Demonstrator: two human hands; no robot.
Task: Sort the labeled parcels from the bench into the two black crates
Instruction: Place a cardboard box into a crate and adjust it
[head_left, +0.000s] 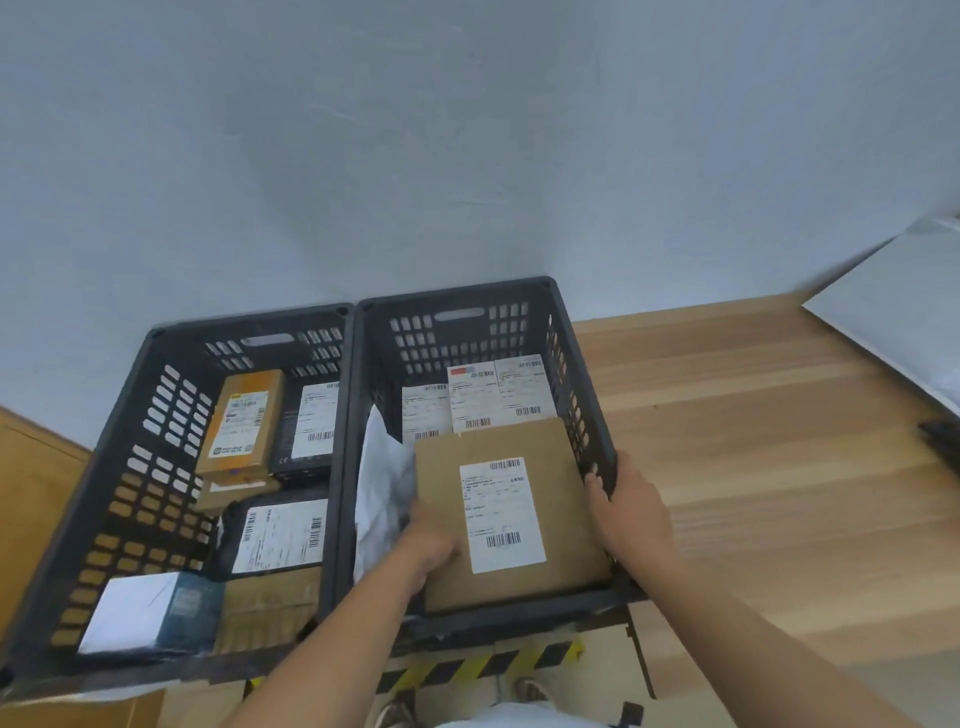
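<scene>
Plain pale blue wall (467, 130) behind, light wood-grain bench (753, 441) off to the right. Placing step, by the looks of it: a flat brown cardboard parcel (498, 441) with a smooth white barcode label is held low inside the right black slotted plastic crate (457, 293), over other labelled packets. Its left edge is gripped by the left hand (431, 540), and the crate's side wall is clutched by the right hand (631, 512). Next it probably needs to be laid flat and let go. The left black crate (249, 325) is packed with boxes and glossy bags.

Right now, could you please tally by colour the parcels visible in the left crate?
Orange parcel: 1
Black parcels: 2
Brown parcels: 2
White-and-blue parcel: 1
Total: 6
</scene>
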